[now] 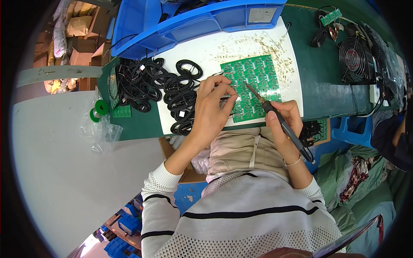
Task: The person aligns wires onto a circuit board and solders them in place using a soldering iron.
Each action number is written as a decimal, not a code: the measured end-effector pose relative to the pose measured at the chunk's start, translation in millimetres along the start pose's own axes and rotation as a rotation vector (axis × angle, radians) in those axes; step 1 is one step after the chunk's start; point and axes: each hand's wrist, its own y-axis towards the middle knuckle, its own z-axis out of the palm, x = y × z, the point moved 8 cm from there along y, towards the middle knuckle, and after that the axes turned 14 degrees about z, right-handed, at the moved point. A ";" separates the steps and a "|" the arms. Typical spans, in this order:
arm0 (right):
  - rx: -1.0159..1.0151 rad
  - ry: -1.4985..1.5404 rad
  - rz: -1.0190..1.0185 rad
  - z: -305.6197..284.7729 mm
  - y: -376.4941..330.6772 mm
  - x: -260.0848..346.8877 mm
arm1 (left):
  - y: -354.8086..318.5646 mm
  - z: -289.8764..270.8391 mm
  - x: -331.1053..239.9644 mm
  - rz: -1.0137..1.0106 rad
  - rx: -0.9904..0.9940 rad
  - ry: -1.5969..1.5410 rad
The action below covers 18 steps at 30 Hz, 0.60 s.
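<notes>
A green circuit board panel [254, 73] lies on a white sheet [294, 92] in front of me. My right hand [284, 118] is closed around a soldering iron [287, 129], whose metal tip points up and left over the middle of the board. At the board's left edge, my left hand [213, 103] has its fingers bent together, seemingly on a thin cable end; what sits between the fingertips is too small to make out. Coiled black cables [180, 92] lie just left of that hand, some of their ends reaching the board.
A blue plastic bin [189, 36] stands behind the board. Small yellowish crumbs are strewn over the sheet. At the right are a fan [353, 60] and a small green board [331, 17]; at the left, a green spool [101, 107] and a clear bag [103, 137]. A blue stool [352, 131] stands below.
</notes>
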 end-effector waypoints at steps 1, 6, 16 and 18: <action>-0.002 0.000 -0.001 -0.1 -0.1 0.5 | 0.0 0.4 1.5 -0.017 0.004 -0.034; -0.003 -0.026 0.024 0.8 0.6 0.9 | 1.8 1.2 -0.7 0.031 0.065 -0.028; 0.022 0.057 0.015 -12.6 -8.3 -1.0 | 6.8 5.6 -9.6 0.120 0.104 0.093; 0.020 0.021 0.017 -15.2 -12.4 -5.0 | 6.5 5.4 -9.3 0.119 0.101 0.098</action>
